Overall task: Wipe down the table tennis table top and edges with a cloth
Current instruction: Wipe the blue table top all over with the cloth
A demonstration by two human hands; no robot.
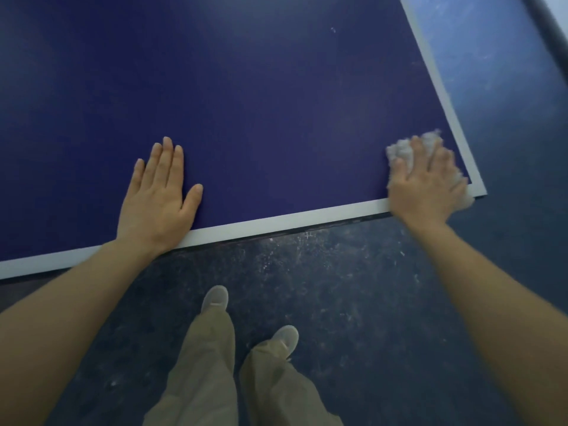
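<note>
Head view: right hand (425,182) presses a crumpled white fluffy cloth (399,153) at the dark blue tabletop's (261,103) near right corner (white-bordered), grip spread; left hand (159,195) lies flat, fingers straight.

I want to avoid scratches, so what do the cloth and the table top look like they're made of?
Cloth: seemingly soft, fluffy white fabric, with fuzzy, tufted edges. Table top: a smooth, matte dark blue painted board with a white border line; its core material can't be told.
</note>
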